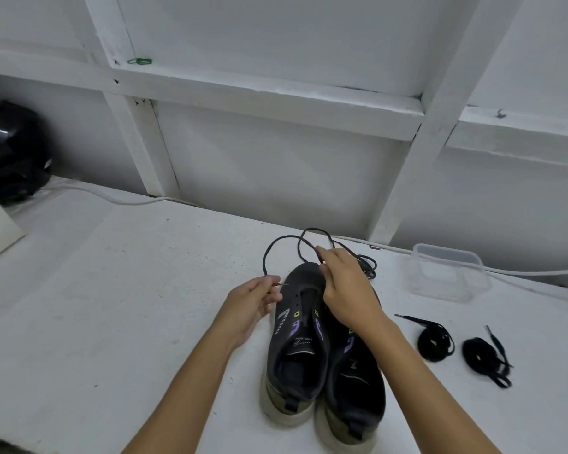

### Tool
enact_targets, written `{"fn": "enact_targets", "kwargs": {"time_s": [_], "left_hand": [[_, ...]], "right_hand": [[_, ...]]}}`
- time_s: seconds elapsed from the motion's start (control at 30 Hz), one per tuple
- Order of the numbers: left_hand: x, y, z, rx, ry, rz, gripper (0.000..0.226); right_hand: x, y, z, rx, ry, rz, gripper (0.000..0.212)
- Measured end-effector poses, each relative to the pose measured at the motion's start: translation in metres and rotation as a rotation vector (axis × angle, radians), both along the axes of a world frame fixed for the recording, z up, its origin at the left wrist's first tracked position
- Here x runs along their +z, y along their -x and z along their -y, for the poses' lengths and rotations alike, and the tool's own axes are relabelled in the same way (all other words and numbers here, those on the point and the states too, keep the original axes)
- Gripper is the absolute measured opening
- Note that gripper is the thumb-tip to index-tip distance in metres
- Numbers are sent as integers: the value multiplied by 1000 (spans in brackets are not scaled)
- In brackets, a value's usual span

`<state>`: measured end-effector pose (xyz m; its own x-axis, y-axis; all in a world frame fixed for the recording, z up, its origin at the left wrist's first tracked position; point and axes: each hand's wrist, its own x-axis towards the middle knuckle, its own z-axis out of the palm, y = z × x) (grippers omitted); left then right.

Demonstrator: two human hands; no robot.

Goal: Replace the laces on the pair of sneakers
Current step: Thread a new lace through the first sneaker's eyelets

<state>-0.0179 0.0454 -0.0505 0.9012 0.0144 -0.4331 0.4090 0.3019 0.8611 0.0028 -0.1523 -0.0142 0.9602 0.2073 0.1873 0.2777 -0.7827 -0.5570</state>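
**Lace held over unlaced sneakers**

Head view: two dark sneakers side by side on the white table (112, 290), toes away from the person, heels near. Left sneaker (297, 342) has bare eyelets, no lace threaded; right sneaker (354, 385) is partly hidden under the right forearm.

Left hand (250, 309) sits just left of the left sneaker's toe, thumb and fingers curled and pinching the tip of a thin dark lace (276, 247). The lace loops up and back from that pinch toward the right hand (345, 290), which is over the toes of the shoes; its fingertips are closed together on the lace at the loop's far side. More of the same lace, or a second one, cannot tell, lies bunched just beyond the right hand.

Right of the sneakers, well apart: two coiled flat black laces, nearer coil (435, 344) and farther coil (486, 358). Clear plastic container (446, 273) behind them near the wall. Black helmet-like object (10, 152) at far left.
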Motion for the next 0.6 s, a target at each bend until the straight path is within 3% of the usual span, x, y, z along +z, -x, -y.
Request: {"fn": "enact_targets", "kwargs": {"time_s": [0.13, 0.23, 0.47, 0.6], "left_hand": [[-1, 3, 8, -50, -89, 37, 14], [-3, 6, 9, -71, -313, 79, 15], [0, 4, 12, -122, -632, 200, 14], [3, 1, 15, -189, -854, 317, 11]], "right_hand": [[-1, 10, -1, -37, -70, -7, 39], [-2, 13, -3, -52, -106, 1, 30], [-12, 15, -4, -11, 78, -52, 25], [-9, 10, -5, 46, 133, -215, 26]]}}
